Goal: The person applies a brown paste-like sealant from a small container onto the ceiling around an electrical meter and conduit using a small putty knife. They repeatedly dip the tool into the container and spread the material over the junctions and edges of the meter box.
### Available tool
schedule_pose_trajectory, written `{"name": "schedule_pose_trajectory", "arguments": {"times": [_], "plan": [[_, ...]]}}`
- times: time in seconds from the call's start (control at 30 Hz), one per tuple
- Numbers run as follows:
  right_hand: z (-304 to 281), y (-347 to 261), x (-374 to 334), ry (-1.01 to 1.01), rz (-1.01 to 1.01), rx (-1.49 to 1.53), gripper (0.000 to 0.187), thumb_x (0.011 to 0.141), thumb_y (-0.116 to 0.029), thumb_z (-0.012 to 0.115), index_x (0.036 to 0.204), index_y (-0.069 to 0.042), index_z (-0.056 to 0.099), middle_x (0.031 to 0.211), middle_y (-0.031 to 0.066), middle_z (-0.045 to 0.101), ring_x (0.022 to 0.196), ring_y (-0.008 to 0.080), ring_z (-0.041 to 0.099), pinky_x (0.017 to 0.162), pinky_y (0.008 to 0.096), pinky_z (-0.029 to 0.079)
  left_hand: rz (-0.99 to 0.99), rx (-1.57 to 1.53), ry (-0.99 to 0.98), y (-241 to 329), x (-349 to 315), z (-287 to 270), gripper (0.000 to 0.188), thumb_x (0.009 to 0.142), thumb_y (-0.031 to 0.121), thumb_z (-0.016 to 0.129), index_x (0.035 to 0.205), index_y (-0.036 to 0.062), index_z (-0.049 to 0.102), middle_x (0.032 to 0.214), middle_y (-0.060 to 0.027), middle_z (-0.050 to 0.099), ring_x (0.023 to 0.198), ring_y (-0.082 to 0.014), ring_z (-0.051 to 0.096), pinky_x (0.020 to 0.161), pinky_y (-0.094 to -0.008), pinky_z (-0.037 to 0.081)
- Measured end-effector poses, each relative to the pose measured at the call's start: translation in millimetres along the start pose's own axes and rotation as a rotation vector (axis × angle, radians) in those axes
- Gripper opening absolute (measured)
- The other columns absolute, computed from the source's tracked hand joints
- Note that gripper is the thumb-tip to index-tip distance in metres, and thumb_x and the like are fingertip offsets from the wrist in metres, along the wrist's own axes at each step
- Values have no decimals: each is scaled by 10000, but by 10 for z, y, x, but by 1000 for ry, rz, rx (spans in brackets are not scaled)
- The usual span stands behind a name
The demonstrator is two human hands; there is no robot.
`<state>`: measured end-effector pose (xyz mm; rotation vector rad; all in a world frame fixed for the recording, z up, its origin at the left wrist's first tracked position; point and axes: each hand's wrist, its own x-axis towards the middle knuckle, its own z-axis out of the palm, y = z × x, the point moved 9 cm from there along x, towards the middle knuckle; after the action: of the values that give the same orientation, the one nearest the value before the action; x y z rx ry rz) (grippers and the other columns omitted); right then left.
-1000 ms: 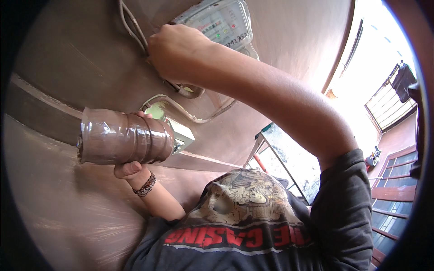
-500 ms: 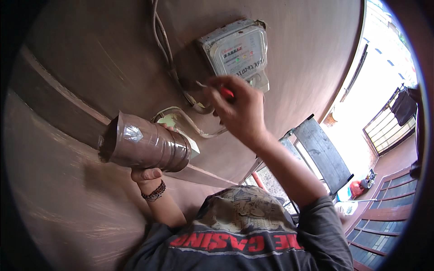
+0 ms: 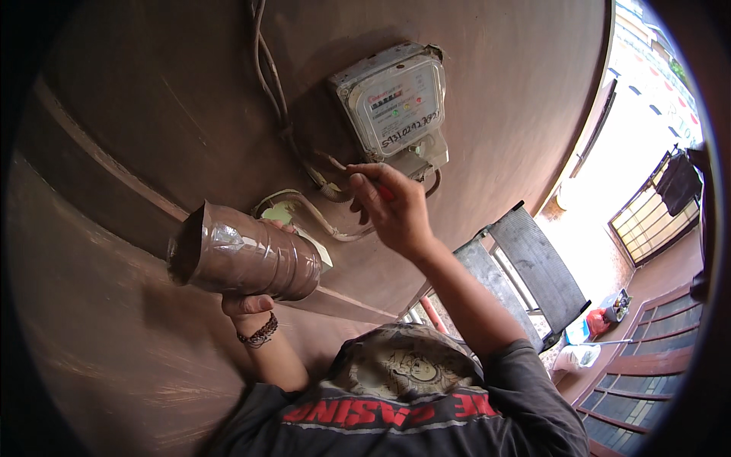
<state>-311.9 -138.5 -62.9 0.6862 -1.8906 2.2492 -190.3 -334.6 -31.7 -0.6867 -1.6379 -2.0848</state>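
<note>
My left hand [image 3: 248,306] is closed round a cut plastic bottle [image 3: 259,253] coated brown, its open end toward the left. The thumb shows below it and fingertips above. My right hand [image 3: 396,209] pinches a slim tool with a red handle [image 3: 387,193]; most of it is hidden in the fingers. Its thin, pale tip [image 3: 333,161] points left, close to a cable [image 3: 278,99] on the brown wall [image 3: 183,114]; whether it touches cannot be told. Just above this hand hangs an electricity meter [image 3: 402,99] with a clear cover.
Behind the bottle, a pale green and white box [image 3: 283,212] is partly hidden, with a bent conduit [image 3: 324,222] beside it. At right stand a dark chair-like frame [image 3: 537,259], a barred window [image 3: 651,358] and a red bag [image 3: 600,324].
My right hand has moved slightly down and left with the tool, uncovering more of the meter's lower part. The bottle stays in my left hand, nearly in place.
</note>
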Motion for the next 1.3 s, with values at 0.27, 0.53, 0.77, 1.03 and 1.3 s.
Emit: {"name": "schedule_pose_trajectory", "arguments": {"times": [0.27, 0.53, 0.77, 1.03, 1.3], "plan": [[-111, -250, 138, -106, -86, 10, 208, 992, -130, 616, 1144, -1, 675, 717, 31, 662, 588, 65, 603, 524, 224, 483, 19, -46, -86, -16, 42, 58, 1067, 529, 171, 807, 1448, -32, 304, 1303, -295, 491, 1262, -405, 481, 1135, -587, 331], [-177, -411, 254, -102, -191, -62, 215, 964, -147, 641, 1112, 3, 683, 751, 72, 671, 648, 113, 637, 577, 264, 503, -18, -69, -113, -47, 3, 33, 1067, 523, 148, 793, 1460, -24, 312, 1339, -304, 479, 1275, -419, 480, 1142, -577, 329], [-217, -487, 285, -65, -284, -85, 206, 921, -129, 662, 1054, 25, 691, 837, 165, 712, 738, 227, 704, 676, 333, 542, -9, -62, -147, -42, 27, 65, 1073, 525, 158, 804, 1461, -26, 312, 1334, -308, 479, 1264, -427, 486, 1139, -567, 335], [-188, -290, 240, -65, -146, 46, 220, 970, -138, 642, 1136, 1, 682, 715, 57, 663, 606, 85, 609, 547, 251, 483, -13, -39, -114, -42, 42, 71, 1055, 527, 178, 826, 1435, -37, 334, 1311, -305, 494, 1254, -417, 492, 1121, -567, 352], [-187, -272, 236, -49, -265, -23, 220, 978, -131, 633, 1157, -8, 670, 738, 43, 677, 620, 86, 624, 542, 258, 489, 26, 2, -94, -19, 48, 71, 1056, 526, 195, 839, 1427, -38, 339, 1289, -306, 506, 1228, -422, 505, 1088, -564, 381]]}}
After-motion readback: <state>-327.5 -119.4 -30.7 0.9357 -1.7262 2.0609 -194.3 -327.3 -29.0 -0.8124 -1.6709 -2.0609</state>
